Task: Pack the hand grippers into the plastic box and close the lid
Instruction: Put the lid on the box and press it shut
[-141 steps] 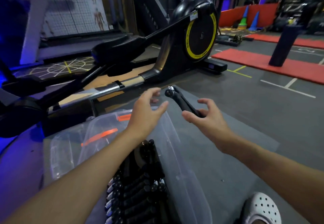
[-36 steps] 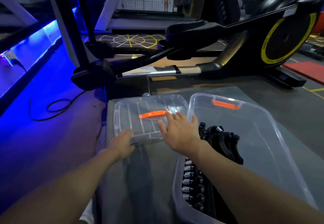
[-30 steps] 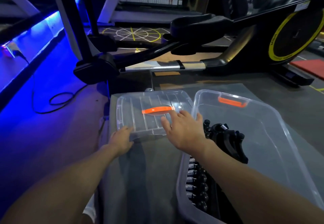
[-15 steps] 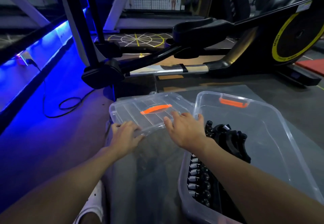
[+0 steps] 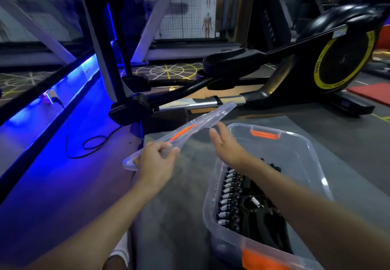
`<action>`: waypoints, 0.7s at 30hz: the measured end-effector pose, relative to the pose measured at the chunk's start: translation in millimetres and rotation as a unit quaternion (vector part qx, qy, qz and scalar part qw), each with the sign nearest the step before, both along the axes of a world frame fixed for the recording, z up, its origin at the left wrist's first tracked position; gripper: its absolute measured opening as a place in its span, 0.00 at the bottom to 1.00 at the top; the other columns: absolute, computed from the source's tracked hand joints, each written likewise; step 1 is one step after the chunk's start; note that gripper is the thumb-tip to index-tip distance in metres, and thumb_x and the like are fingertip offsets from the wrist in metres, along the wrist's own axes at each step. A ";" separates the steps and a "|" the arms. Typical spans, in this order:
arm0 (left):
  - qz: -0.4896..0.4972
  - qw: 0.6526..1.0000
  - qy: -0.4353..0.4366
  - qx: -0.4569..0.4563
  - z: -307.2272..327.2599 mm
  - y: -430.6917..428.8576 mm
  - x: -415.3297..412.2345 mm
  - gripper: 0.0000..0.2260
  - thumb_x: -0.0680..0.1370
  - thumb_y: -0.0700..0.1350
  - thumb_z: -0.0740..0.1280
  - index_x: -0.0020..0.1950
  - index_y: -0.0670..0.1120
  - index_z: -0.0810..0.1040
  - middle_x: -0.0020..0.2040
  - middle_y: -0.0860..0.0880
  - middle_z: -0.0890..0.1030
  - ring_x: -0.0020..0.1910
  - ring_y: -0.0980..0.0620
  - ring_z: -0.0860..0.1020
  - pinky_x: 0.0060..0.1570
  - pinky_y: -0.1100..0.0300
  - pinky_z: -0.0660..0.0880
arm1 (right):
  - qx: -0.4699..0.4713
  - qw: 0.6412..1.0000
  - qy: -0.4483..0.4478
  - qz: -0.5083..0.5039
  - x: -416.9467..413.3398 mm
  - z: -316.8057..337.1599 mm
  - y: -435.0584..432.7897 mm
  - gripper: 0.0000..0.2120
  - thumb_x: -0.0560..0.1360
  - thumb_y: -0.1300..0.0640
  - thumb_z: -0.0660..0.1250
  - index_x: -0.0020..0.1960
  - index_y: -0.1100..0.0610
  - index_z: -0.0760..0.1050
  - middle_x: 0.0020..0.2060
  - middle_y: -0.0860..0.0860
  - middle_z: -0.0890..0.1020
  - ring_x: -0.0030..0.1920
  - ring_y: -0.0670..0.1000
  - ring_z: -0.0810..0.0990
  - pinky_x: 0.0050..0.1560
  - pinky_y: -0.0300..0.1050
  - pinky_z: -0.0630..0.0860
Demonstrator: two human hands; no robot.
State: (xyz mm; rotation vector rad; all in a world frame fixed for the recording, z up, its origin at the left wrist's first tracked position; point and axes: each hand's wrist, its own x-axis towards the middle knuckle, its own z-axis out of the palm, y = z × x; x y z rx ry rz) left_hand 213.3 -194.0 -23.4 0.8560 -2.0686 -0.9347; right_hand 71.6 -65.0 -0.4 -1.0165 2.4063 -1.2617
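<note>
Fingers (image 5: 169,153) of the left hand (image 5: 155,164) curl round the near edge of the clear lid (image 5: 211,117), holding it tilted in the air left of the plastic box (image 5: 295,160). Over the box's left rim, the right hand (image 5: 226,145) has straight, loose fingers just below the lid; contact cannot be told. Black hand grippers (image 5: 237,202) lie packed in the box's near left part. Under the box is a grey mat (image 5: 179,206); beyond it stands an elliptical trainer (image 5: 316,69).

Yellow flywheel ring (image 5: 317,69) reads "MBH"; rest illegible.
</note>
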 end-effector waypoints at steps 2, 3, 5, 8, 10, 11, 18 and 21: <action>-0.030 0.998 0.042 -0.019 10.4 22.4 3.5 0.05 0.71 0.50 0.73 0.41 0.51 0.81 0.40 0.58 0.77 0.48 0.49 0.78 0.56 0.53 0.70 | -0.032 0.999 -0.004 -0.021 -4.0 15.2 15.2 0.24 0.79 0.42 0.50 0.66 0.57 0.66 0.64 0.54 0.71 0.65 0.55 0.69 0.69 0.55 0.65; -0.041 0.998 0.047 -0.031 15.4 34.3 4.7 0.05 0.70 0.50 0.74 0.39 0.54 0.78 0.40 0.58 0.76 0.48 0.48 0.78 0.56 0.52 0.69 | -0.042 0.999 -0.009 -0.027 -7.0 20.7 25.0 0.23 0.81 0.45 0.50 0.68 0.60 0.64 0.66 0.55 0.69 0.67 0.56 0.67 0.69 0.50 0.64; -0.054 0.997 0.052 -0.037 21.8 56.4 4.2 0.08 0.71 0.49 0.75 0.38 0.56 0.75 0.40 0.58 0.76 0.49 0.49 0.78 0.57 0.52 0.67 | -0.049 0.998 0.000 -0.033 -13.3 27.3 47.0 0.24 0.83 0.48 0.50 0.73 0.63 0.59 0.72 0.56 0.65 0.73 0.55 0.62 0.69 0.45 0.60; -0.075 0.995 0.057 -0.039 26.7 86.1 1.0 0.07 0.71 0.53 0.73 0.38 0.57 0.75 0.42 0.57 0.77 0.50 0.50 0.78 0.60 0.46 0.69 | -0.044 0.998 0.019 -0.051 -15.1 29.7 78.4 0.26 0.84 0.48 0.50 0.77 0.59 0.55 0.76 0.52 0.59 0.76 0.49 0.57 0.65 0.35 0.51; -0.087 0.994 0.049 -0.052 26.8 108.2 0.8 0.06 0.72 0.52 0.73 0.39 0.54 0.78 0.44 0.56 0.79 0.52 0.52 0.77 0.59 0.50 0.67 | -0.038 0.996 0.026 -0.073 -16.9 27.4 97.6 0.25 0.83 0.48 0.50 0.77 0.57 0.55 0.76 0.52 0.57 0.75 0.49 0.57 0.66 0.36 0.52; -0.092 0.993 0.043 -0.062 27.2 120.3 1.3 0.06 0.73 0.51 0.73 0.40 0.53 0.79 0.44 0.56 0.79 0.52 0.53 0.76 0.57 0.53 0.65 | -0.037 0.995 0.037 -0.082 -17.1 25.5 106.7 0.24 0.83 0.48 0.51 0.76 0.57 0.58 0.76 0.53 0.58 0.75 0.50 0.58 0.69 0.39 0.53; -0.138 0.986 -0.022 -0.089 23.9 199.6 -1.7 0.11 0.72 0.58 0.71 0.39 0.53 0.77 0.43 0.56 0.75 0.47 0.52 0.75 0.54 0.57 0.64 | -0.014 0.987 0.020 -0.157 -17.8 17.6 163.8 0.19 0.81 0.48 0.57 0.67 0.56 0.72 0.72 0.54 0.60 0.73 0.51 0.62 0.69 0.43 0.59; -0.173 0.977 -0.064 -0.106 20.4 227.7 -3.7 0.12 0.72 0.59 0.70 0.38 0.53 0.74 0.41 0.56 0.72 0.44 0.52 0.73 0.54 0.54 0.64 | 0.000 0.982 0.009 -0.187 -18.2 13.5 187.4 0.20 0.78 0.51 0.65 0.67 0.57 0.70 0.69 0.52 0.60 0.60 0.50 0.70 0.60 0.43 0.68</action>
